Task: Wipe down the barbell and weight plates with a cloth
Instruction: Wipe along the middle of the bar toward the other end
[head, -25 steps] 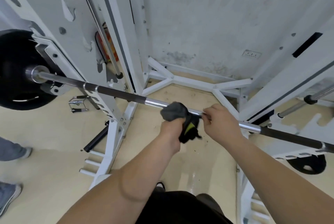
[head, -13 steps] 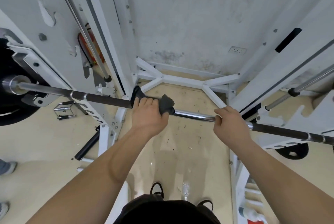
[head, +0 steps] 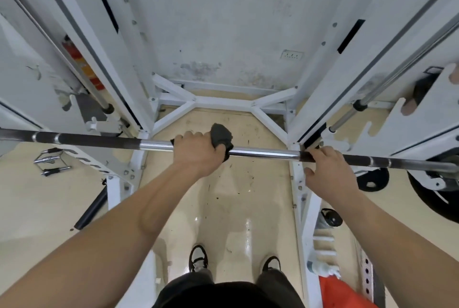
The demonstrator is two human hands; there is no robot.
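The barbell (head: 260, 153) ran from 9 to 3 o'clock across the white rack (head: 223, 102). The left hand (head: 196, 156) gripped the grey cloth (head: 221, 133), its fingers (head: 191, 135) closed round cloth and chrome together. Bare chrome stretched toward 3 o'clock to the right hand (head: 330, 173), which was hooked over the dark knurling. The next stroke would likely follow that axis. A black weight plate (head: 429, 202) sat at 4 o'clock above the scuffed floor (head: 236, 195), with uprights close on both sides.

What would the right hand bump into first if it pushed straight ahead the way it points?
Probably the white rack post just behind the bar. The right hand points forward and a little left, toward it. How far behind the bar the post stands is hard to tell.
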